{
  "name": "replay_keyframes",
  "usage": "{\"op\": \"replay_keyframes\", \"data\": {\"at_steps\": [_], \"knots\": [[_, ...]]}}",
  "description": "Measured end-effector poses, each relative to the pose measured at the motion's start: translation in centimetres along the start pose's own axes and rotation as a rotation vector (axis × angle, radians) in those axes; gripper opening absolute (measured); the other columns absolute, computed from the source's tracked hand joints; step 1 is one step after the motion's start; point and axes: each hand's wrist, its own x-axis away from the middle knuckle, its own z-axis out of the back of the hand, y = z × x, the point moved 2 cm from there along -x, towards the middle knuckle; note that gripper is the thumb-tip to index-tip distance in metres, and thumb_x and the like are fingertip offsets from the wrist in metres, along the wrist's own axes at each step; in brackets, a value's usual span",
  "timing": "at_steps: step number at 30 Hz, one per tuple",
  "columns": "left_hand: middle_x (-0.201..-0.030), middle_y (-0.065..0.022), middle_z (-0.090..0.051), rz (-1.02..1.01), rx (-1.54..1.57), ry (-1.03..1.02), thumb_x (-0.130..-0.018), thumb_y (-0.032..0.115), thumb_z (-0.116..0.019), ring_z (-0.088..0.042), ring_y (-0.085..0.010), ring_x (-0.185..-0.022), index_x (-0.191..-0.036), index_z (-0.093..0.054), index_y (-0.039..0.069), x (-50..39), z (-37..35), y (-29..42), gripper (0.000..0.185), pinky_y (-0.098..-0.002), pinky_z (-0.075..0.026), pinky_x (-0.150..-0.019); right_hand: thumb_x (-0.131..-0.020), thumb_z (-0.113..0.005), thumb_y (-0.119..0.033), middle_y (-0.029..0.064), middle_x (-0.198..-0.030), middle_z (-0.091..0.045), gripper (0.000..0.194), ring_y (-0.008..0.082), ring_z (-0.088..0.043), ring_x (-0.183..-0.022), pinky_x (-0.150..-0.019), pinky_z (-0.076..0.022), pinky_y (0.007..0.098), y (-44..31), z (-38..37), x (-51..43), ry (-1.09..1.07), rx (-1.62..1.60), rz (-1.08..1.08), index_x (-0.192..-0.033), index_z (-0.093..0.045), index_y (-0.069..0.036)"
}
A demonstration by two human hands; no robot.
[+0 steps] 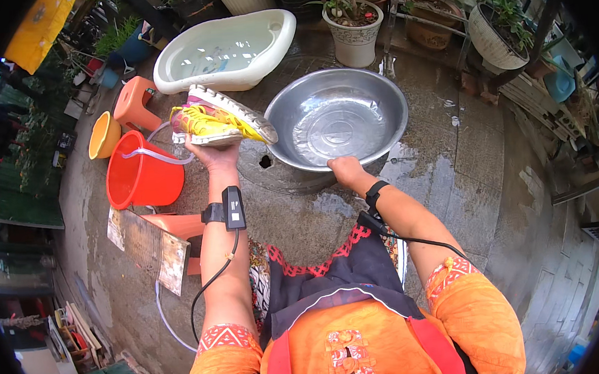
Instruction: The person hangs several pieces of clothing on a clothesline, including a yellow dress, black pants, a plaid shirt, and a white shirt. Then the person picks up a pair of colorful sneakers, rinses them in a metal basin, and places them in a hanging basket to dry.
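A pair of yellow and pink sneakers (pixel 205 121) with white soles rests in my left hand (pixel 216 153), one shoe leaning on the other. My left palm supports them from below, just left of a wide metal basin (pixel 337 116). My right hand (pixel 346 170) grips the basin's near rim, its thumb over the edge and the other fingers partly hidden. Shiny bare metal shows inside the basin, which looks slightly tilted. Whether it touches the ground all round cannot be told.
A white baby bathtub (pixel 171 68) holding water stands at the back. To the left are a red bucket (pixel 145 172) with a clear hose (pixel 159 155), an orange stool (pixel 134 102), a yellow basin (pixel 104 135) and a worn washboard (pixel 150 247). Potted plants (pixel 354 37) line the back.
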Motion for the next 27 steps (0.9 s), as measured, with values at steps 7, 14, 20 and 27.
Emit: {"op": "replay_keyframes", "data": {"at_steps": [7,14,20,27], "knots": [[-0.129,-0.0102,-0.044,0.112,-0.121,-0.218,-0.078,0.055,-0.038,-0.043,-0.0284,-0.118,-0.131,-0.038,0.011,-9.4,-6.4,-6.9,0.070,-0.0453,-0.034,-0.099,-0.079,-0.048,-0.009,0.0158,-0.080,-0.064,0.015,0.0330,-0.063,-0.079,-0.066,-0.0499,0.0439,6.8,-3.1,-1.0,-0.046,-0.092,-0.010,-0.085,-0.062,-0.008],[-0.126,-0.0129,-0.050,0.344,-0.197,-0.201,-0.075,0.050,-0.051,-0.049,-0.0285,-0.113,-0.129,-0.041,0.005,-16.7,2.7,-13.8,0.070,-0.0414,-0.037,-0.098,-0.075,-0.060,-0.016,0.0166,-0.093,-0.063,0.028,0.0322,-0.059,-0.092,-0.078,-0.0474,0.0418,8.1,-8.6,-7.0,-0.275,-0.266,-0.218,-0.101,-0.061,-0.008],[-0.124,-0.0122,-0.052,0.641,-0.274,-0.105,-0.076,0.049,-0.051,-0.050,-0.0275,-0.112,-0.127,-0.044,0.005,-20.7,10.6,-18.8,0.068,-0.0403,-0.037,-0.097,-0.088,-0.041,-0.043,0.0179,-0.145,-0.024,0.067,0.0308,-0.037,-0.126,-0.100,-0.0279,0.0523,8.7,-3.8,-15.8,-0.190,-1.545,-0.732,-0.144,-0.017,-0.015],[-0.116,-0.0106,-0.053,0.887,-0.383,-0.173,-0.075,0.031,-0.050,-0.050,-0.0289,-0.106,-0.118,-0.050,0.008,-27.9,14.3,-24.1,0.049,-0.0457,-0.035,-0.096,-0.082,-0.060,-0.022,0.0215,-0.129,-0.046,0.069,0.0258,-0.056,-0.104,-0.079,-0.0491,0.0359,12.3,-4.9,-20.6,0.232,-1.356,-0.773,-0.141,-0.025,-0.012]]}}
